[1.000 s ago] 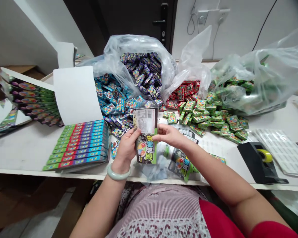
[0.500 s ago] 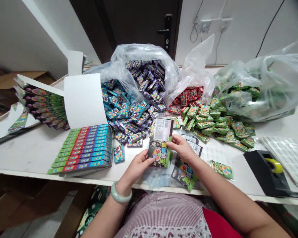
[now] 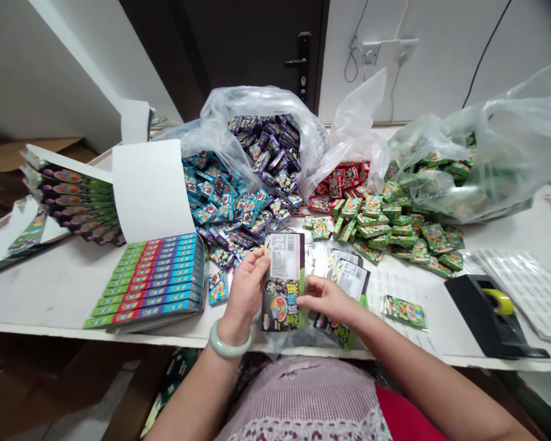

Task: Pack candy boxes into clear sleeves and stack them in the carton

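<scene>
A flat black-and-green printed packet (image 3: 280, 303) with a barcode panel is held upright over the front of the table. My left hand (image 3: 247, 291), with a pale green bangle on its wrist, grips the packet's left edge, thumb on the front. On the right edge, my right hand (image 3: 327, 300) pinches it lower down. More of the same printed packets (image 3: 352, 278) lie overlapping beside and partly under my right hand. A small blue box (image 3: 218, 286) rests left of my left hand. Behind the packet spreads a heap of small purple boxes (image 3: 275, 147).
Stacked rows of coloured boxes (image 3: 147, 278) stand left, by a white card flap (image 3: 151, 190). Blue boxes (image 3: 209, 190), red boxes (image 3: 344, 177) and green boxes (image 3: 395, 220) spill from plastic bags. A tape dispenser (image 3: 480, 315) and a wrapped green pack (image 3: 404, 312) sit right.
The packet has moved a little left and toward me. My left hand has shifted up its left edge, and my right hand now holds lower on the right edge. The view has shifted slightly.
</scene>
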A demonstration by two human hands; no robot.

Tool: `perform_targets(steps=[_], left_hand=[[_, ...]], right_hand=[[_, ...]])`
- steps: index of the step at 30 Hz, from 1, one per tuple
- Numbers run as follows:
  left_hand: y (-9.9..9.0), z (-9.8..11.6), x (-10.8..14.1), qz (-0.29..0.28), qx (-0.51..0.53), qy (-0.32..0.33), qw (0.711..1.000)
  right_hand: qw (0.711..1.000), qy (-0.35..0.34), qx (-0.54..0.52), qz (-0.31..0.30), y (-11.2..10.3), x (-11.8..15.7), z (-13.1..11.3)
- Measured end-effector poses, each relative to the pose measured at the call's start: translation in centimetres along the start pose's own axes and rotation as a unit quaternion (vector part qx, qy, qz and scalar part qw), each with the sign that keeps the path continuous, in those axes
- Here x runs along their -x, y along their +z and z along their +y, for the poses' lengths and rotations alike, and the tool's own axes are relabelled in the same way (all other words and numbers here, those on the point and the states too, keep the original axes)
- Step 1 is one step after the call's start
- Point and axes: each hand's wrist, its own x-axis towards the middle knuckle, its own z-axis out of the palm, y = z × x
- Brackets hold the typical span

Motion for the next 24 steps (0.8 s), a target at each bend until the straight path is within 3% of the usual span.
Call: perform_targets(steps=[7,10,18,24], left_hand=[[0.5,-1.2,2.0,-0.025,-0.034,0.002,0.999],[0.7,-1.8,2.6,-0.031,0.010,-0.038,0.999],[0.7,-2.3,3.4,-0.089,0.038,-0.050,0.994],[0.3,-1.8,3.2,-0.030,0.045,-0.008,0.998]], right_hand=[[0.993,-0.079,-0.007,0.088,-1.1,1.7,-2.7],[0.993,-0.075,0.022,0.093,-1.2,2.0,-3.2],[0.986,-0.105,-0.003,0.129,-1.8,1.7,-3.9],[0.987,-0.090,0.075,0.108,-1.6,3.3,-3.6]])
